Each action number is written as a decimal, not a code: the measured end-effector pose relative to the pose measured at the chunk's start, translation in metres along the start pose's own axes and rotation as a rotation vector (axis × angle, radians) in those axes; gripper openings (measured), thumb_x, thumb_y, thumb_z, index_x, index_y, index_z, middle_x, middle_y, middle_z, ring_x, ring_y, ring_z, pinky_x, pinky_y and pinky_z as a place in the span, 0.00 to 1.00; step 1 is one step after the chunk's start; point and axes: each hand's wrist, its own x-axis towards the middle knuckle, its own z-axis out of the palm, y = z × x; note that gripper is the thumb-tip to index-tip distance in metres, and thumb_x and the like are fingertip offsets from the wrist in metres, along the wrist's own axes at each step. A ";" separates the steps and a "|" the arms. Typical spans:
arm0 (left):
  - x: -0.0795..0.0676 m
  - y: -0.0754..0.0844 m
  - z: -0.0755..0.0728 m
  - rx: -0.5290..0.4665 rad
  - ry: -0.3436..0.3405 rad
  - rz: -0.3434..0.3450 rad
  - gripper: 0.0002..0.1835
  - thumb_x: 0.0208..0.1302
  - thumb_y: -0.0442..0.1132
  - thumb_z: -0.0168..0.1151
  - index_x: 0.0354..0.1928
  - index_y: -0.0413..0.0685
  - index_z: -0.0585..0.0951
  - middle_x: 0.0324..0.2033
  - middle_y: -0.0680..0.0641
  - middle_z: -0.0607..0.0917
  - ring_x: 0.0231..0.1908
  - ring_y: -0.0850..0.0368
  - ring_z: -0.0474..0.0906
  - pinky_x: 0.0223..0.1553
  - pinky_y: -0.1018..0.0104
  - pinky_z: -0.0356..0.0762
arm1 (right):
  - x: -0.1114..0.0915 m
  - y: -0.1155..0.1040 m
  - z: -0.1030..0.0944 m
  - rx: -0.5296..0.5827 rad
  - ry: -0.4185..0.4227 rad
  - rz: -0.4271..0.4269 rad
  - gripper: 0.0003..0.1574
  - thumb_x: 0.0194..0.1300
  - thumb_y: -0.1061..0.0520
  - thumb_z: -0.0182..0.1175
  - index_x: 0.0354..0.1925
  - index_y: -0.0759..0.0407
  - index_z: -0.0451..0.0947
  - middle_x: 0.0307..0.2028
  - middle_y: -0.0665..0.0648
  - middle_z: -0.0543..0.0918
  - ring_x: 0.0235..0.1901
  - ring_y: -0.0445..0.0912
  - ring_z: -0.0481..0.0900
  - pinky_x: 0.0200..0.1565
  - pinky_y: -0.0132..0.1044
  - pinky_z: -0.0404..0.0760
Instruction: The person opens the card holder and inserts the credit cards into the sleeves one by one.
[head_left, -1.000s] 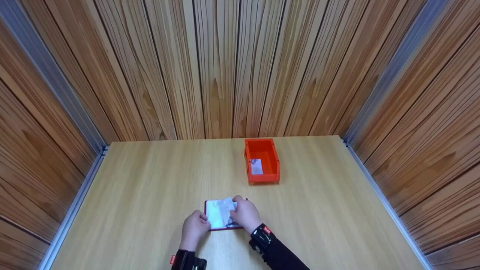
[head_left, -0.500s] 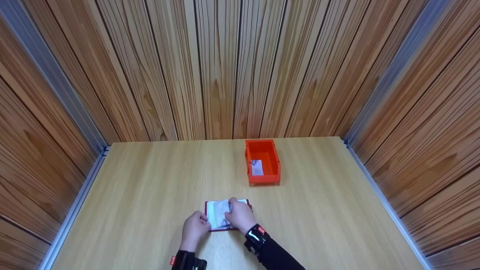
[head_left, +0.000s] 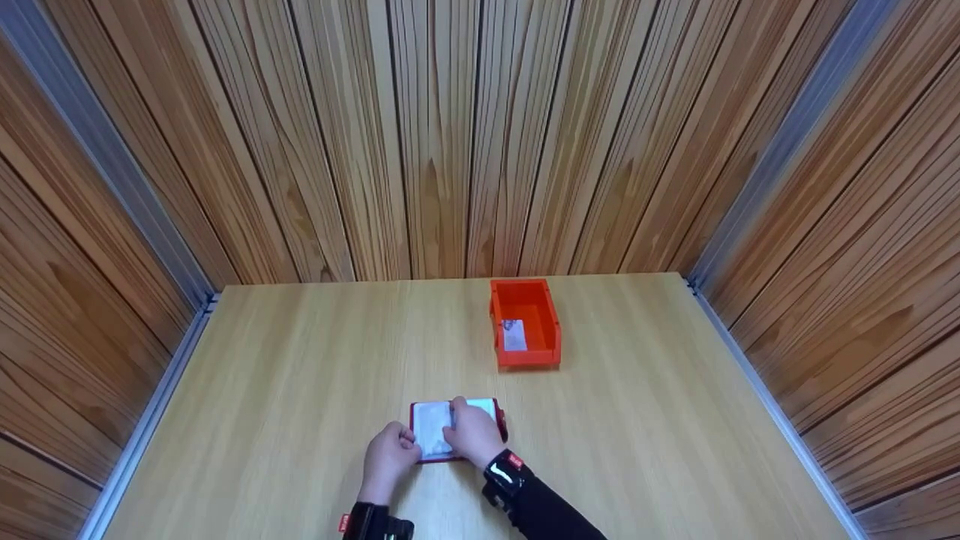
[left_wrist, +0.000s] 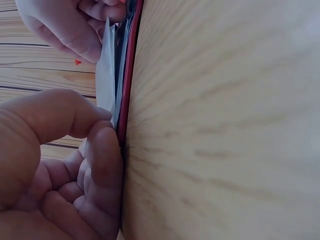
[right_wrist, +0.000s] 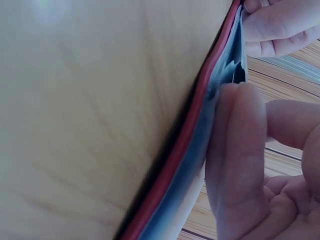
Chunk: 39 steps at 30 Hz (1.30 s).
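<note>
A small red-covered booklet (head_left: 501, 421) with thin, shiny pages lies open on the table. My left hand (head_left: 391, 451) pinches its left edge between thumb and index finger. Over the left half lies a whitish sheet (head_left: 430, 424), whose right edge my right hand (head_left: 475, 435) pinches near the booklet's middle. In the left wrist view the pale sheet (left_wrist: 105, 80) stands slightly apart from the layers beneath, above the red cover (left_wrist: 129, 75). The right wrist view shows the fingers (right_wrist: 242, 155) against the page edges, with a gap between layers just beyond the fingertips.
An orange-red open bin (head_left: 553, 341) stands farther back, right of the booklet. A printed white paper (head_left: 514, 335) is inside it. Wood-plank walls (head_left: 435, 135) enclose the light wooden table (head_left: 300, 375) at the back and both sides.
My right hand has slid left with the sheet, which now covers the booklet's left half; more of the right half shows. My left hand has stayed at the left edge.
</note>
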 end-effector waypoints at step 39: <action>-0.004 0.017 -0.003 0.015 0.091 0.074 0.06 0.51 0.26 0.65 0.31 0.38 0.78 0.24 0.50 0.77 0.26 0.55 0.73 0.30 0.61 0.72 | -0.005 0.000 0.000 -0.029 0.046 -0.008 0.18 0.55 0.59 0.68 0.44 0.63 0.79 0.28 0.57 0.83 0.28 0.49 0.80 0.28 0.43 0.76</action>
